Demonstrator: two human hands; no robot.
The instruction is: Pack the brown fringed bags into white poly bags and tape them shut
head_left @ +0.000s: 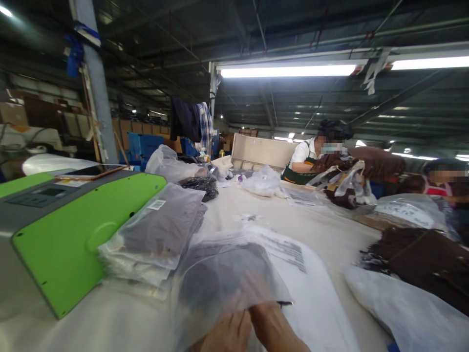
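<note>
A frosted plastic bag (220,274) with a dark folded item inside lies in front of me on the table, over a printed white plastic sheet (311,293). My left hand (229,332) is at the bag's near edge, partly covered by the plastic; its fingertips are blurred. My right hand (269,318) reaches into or under the plastic, with its fingers stretched out and seen faintly through it. Left of the bag, a stack of bagged dark garments (157,230) bears a white barcode label on top.
A green and grey machine (91,234) stands at the left. Brown garments (421,259) and a clear plastic bag (406,308) lie at the right. Across the table (227,210), a person in a green apron bends over brown cloth.
</note>
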